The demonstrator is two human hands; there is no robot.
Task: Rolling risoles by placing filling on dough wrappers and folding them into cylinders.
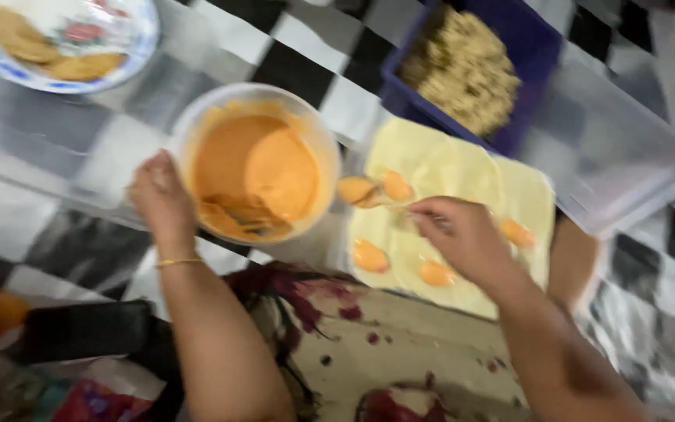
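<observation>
My left hand [162, 197] grips the near-left rim of a white bowl [189, 125] that holds a smooth orange sauce [255, 172]. My right hand [462, 234] holds a spoon [369, 193] loaded with the orange sauce, its bowl end between the white bowl and the pale dough. Pale yellow flat dough sheets [439, 164] lie under my right hand, and several orange dollops [371, 256] sit on them. The picture is blurred by motion.
A blue tub [533, 47] of crumbly beige filling stands behind the dough. At the top left is a patterned plate [138, 31] with flat golden pieces. A clear plastic container [626, 156] sits at the right. Everything rests on a black-and-white checked floor [56, 180]; patterned cloth covers my lap.
</observation>
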